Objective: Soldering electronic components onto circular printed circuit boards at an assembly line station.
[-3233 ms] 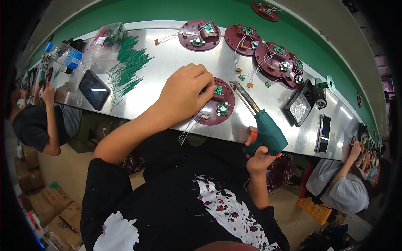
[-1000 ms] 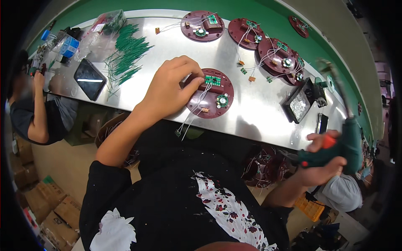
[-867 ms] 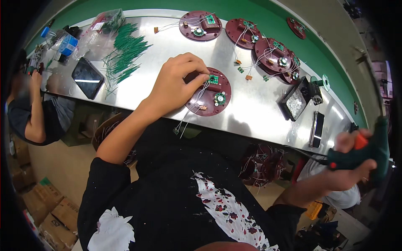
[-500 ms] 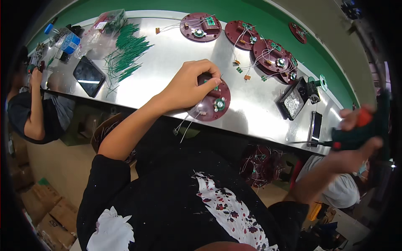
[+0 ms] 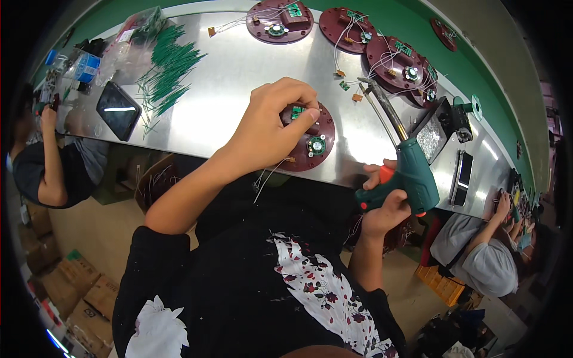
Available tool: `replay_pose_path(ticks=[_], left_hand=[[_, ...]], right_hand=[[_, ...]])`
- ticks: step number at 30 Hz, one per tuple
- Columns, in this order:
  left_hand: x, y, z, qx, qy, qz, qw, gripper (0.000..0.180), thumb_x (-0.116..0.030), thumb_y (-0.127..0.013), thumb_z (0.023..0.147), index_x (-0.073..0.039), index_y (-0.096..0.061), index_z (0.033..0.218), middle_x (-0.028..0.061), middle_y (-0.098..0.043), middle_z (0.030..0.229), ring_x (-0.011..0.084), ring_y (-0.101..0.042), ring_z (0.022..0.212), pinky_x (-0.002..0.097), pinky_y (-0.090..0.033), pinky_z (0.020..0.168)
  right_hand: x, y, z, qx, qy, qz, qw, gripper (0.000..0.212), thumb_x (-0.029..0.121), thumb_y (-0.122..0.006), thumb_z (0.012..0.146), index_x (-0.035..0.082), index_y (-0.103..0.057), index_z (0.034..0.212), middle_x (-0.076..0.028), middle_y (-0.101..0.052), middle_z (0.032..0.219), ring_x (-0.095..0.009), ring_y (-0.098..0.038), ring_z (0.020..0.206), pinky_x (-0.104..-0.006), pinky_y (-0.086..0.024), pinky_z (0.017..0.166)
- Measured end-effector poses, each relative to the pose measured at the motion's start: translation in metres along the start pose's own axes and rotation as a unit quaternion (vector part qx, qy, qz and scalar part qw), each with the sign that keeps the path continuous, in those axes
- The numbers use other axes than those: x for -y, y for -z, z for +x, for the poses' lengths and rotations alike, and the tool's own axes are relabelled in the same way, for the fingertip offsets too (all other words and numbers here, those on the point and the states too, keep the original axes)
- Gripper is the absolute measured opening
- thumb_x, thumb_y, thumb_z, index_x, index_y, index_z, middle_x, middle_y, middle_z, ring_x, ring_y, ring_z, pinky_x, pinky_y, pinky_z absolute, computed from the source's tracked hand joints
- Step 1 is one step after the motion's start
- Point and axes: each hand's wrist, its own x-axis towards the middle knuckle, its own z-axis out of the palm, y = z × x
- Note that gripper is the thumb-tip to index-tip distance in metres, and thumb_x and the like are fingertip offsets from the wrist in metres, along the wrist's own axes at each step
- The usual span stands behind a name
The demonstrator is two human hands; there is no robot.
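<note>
Preparation, seemingly for soldering: pinching with left hand (image 5: 265,125), anything held hidden, over maroon disc (image 5: 301,150) at near edge of bench (image 5: 203,110), gripping green soldering gun (image 5: 418,173) in right hand (image 5: 385,210), tip apart from disc, probably calling next for steady aim.

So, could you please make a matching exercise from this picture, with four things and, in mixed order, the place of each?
1. green gun-shaped tool
2. nearest maroon disc
3. blue-capped bottle
4. orange-yellow crate

A. partly covered by the left hand
B. below the table's level, on the right
C. in the right hand
D. on the metal table, at its left part

Right pairs: 1-C, 2-A, 3-D, 4-B
</note>
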Motion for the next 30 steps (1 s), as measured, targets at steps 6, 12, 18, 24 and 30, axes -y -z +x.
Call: replay_pose_path(ticks=[6, 12, 18, 24, 30], left_hand=[[-0.008, -0.010, -0.003, -0.011, -0.064, 0.151, 0.986, 0.010, -0.015, -0.072, 0.090, -0.007, -0.066, 0.091, 0.0033, -0.072, 0.111, 0.0286, -0.061, 0.115, 0.0449, -0.037, 0.109], [-0.007, -0.007, 0.000, 0.043, -0.047, 0.161, 0.985, 0.008, -0.014, -0.072, 0.089, -0.008, -0.067, 0.091, 0.0032, -0.073, 0.114, 0.0271, -0.060, 0.119, 0.0446, -0.033, 0.112], [-0.018, -0.013, -0.001, 0.046, 0.001, 0.121, 0.992, 0.007, -0.014, -0.071, 0.090, -0.010, -0.066, 0.093, 0.0031, -0.072, 0.116, 0.0239, -0.060, 0.117, 0.0431, -0.027, 0.115], [-0.020, -0.021, -0.005, 0.035, -0.040, 0.186, 0.981, 0.006, -0.012, -0.070, 0.090, -0.010, -0.065, 0.094, 0.0031, -0.071, 0.119, 0.0211, -0.060, 0.114, 0.0444, -0.023, 0.117], [-0.017, -0.019, -0.006, 0.031, -0.014, 0.164, 0.986, 0.008, -0.012, -0.071, 0.089, -0.011, -0.063, 0.088, 0.0010, -0.073, 0.115, 0.0204, -0.062, 0.117, 0.0471, -0.021, 0.119]], right_hand=[[-0.005, 0.021, -0.001, 0.014, 0.000, -0.070, 0.997, 0.079, 0.064, -0.057, 0.100, -0.011, -0.055, 0.127, -0.020, -0.069, 0.103, -0.016, -0.061, 0.070, -0.0290, -0.050, 0.062], [-0.002, 0.045, -0.002, 0.063, -0.052, -0.047, 0.996, 0.083, 0.068, -0.056, 0.099, -0.010, -0.056, 0.127, -0.021, -0.068, 0.104, -0.016, -0.060, 0.070, -0.0287, -0.049, 0.062], [-0.004, 0.051, -0.001, 0.044, -0.092, -0.016, 0.995, 0.086, 0.071, -0.053, 0.098, -0.010, -0.055, 0.128, -0.022, -0.067, 0.106, -0.016, -0.059, 0.069, -0.0293, -0.048, 0.062], [-0.004, 0.053, -0.002, 0.046, -0.088, -0.031, 0.995, 0.088, 0.071, -0.049, 0.099, -0.010, -0.053, 0.130, -0.023, -0.067, 0.106, -0.016, -0.059, 0.069, -0.0291, -0.048, 0.062], [0.003, 0.054, -0.002, 0.087, -0.072, -0.067, 0.991, 0.091, 0.074, -0.049, 0.098, -0.011, -0.054, 0.128, -0.024, -0.067, 0.109, -0.017, -0.059, 0.069, -0.0288, -0.048, 0.063]])
